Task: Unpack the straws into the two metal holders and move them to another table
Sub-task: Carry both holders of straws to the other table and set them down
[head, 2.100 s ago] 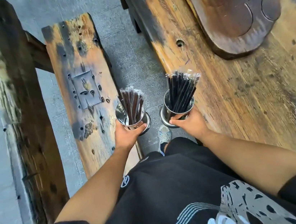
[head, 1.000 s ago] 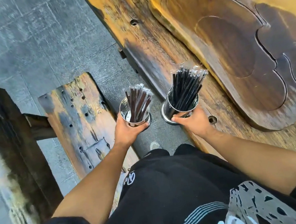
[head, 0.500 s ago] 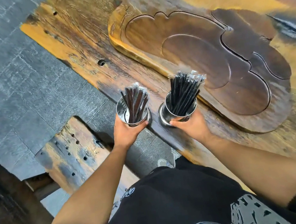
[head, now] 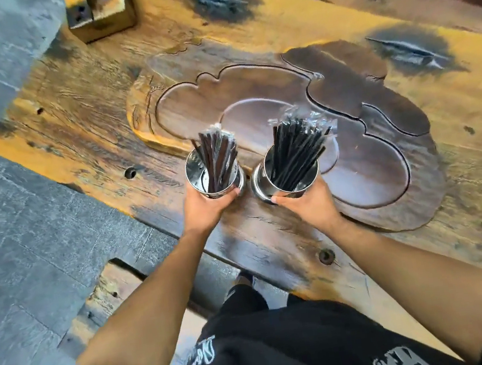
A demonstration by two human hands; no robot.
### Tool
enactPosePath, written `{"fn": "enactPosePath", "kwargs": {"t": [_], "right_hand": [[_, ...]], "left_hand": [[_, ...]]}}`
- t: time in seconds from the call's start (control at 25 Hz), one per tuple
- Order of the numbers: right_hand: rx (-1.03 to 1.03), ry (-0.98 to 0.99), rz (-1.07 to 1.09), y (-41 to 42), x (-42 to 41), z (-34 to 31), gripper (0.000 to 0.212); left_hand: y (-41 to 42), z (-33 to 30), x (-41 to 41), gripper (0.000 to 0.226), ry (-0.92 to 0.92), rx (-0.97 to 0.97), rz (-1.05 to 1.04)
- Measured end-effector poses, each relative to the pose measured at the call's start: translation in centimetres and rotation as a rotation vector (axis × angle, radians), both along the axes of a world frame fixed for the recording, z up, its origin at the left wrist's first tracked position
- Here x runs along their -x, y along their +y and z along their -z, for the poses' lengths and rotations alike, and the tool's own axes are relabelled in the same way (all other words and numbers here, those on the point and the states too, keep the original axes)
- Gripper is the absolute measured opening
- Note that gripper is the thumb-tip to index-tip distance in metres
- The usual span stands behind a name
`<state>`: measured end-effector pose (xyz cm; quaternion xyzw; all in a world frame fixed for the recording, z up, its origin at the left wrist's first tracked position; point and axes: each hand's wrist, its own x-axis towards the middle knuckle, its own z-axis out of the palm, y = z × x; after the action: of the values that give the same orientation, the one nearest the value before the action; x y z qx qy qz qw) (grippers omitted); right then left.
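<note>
My left hand (head: 205, 210) grips the left metal holder (head: 195, 174), a shiny steel cup with several dark brown wrapped straws (head: 216, 158) standing in it. My right hand (head: 305, 204) grips the right metal holder (head: 261, 179), fuller, with a fan of black wrapped straws (head: 296, 147). Both holders are held side by side over the near part of a worn wooden table (head: 79, 127), by the front rim of a carved dark tray (head: 365, 184). I cannot tell whether their bases touch the wood.
The tray has cloud-shaped recesses and fills the table's middle. A small wooden block (head: 101, 12) stands at the far left of the table. A wooden bench (head: 107, 295) sits low by my legs. Grey stone floor (head: 7, 213) lies to the left.
I have turned from the bench aisle to face the table. Both holders have travelled from over the floor to over the table's near part, by the tray.
</note>
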<state>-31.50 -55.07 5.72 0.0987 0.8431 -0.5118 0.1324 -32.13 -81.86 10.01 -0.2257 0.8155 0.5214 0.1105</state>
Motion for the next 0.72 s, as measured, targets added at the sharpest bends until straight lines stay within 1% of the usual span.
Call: {"fn": "enactPosePath", "kwargs": {"t": [0.08, 0.12, 0.24, 0.32, 0.36, 0.44, 0.52, 0.64, 0.72], "right_hand": [[-0.025, -0.025, 0.063, 0.1, 1.1, 0.7, 0.095], [-0.034, -0.028, 0.103, 0.0, 1.4, 0.4, 0.092], [-0.036, -0.025, 0.235, -1.0, 2.5, -0.8, 0.075], [-0.011, -0.044, 0.324, -1.6, 3.2, -1.1, 0.070], [-0.003, -0.059, 0.362, -1.9, 3.5, -1.2, 0.069], [0.005, -0.068, 0.424, -2.1, 4.1, -1.1, 0.075], [-0.004, -0.078, 0.502, -2.2, 4.8, -0.8, 0.080], [0.007, -0.101, 0.572, -2.0, 6.0, -0.6, 0.079], [-0.005, -0.113, 0.601, -1.6, 6.8, -0.4, 0.086]], "left_hand": [[-0.5, 0.5, 2.9, 0.091, 0.026, -0.001, 0.079], [-0.5, 0.7, 4.4, 0.092, 0.038, -0.013, 0.110], [-0.7, 0.6, 8.3, 0.087, 0.075, -0.029, 0.246], [-0.8, 0.3, 10.2, 0.092, 0.093, -0.027, 0.329], [-0.9, 0.3, 11.1, 0.095, 0.090, -0.024, 0.356], [-0.9, 0.5, 12.5, 0.099, 0.081, -0.028, 0.386], [-0.7, 0.9, 14.3, 0.096, 0.057, -0.061, 0.407], [0.1, 0.9, 16.6, 0.090, 0.019, -0.071, 0.457], [0.9, 0.7, 17.9, 0.090, 0.007, -0.068, 0.492]]}}
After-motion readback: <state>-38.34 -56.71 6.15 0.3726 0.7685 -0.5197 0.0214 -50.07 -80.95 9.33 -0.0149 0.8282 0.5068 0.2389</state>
